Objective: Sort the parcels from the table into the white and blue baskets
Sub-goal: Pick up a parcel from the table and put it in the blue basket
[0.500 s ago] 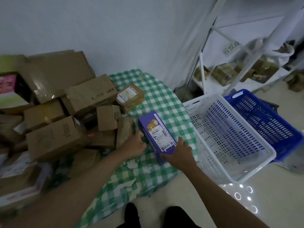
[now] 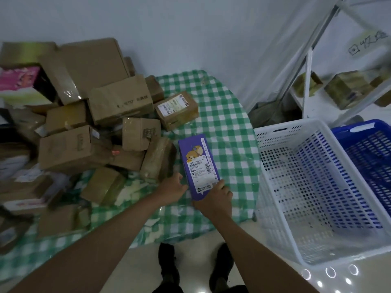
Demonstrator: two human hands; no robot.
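Note:
A purple parcel (image 2: 197,166) with a cartoon bear and a white shipping label lies lengthwise on the green checked tablecloth (image 2: 224,115). My right hand (image 2: 213,200) grips its near end, fingers curled over the edge. Against its left side near that end sits my left hand (image 2: 172,188), fingers bent along the box. The white basket (image 2: 275,132) stands on the floor to the right of the table, nothing inside it. The blue basket (image 2: 359,132) is behind it at the far right.
A heap of brown cardboard parcels (image 2: 84,127) covers the table's left half, and a labelled brown box (image 2: 176,109) sits apart near the middle. A white metal shelf (image 2: 306,85) holding taped boxes stands at the back right. My feet are below the table edge.
The view has shifted a little. Both hands still hold the purple parcel, which lies in about the same place on the cloth.

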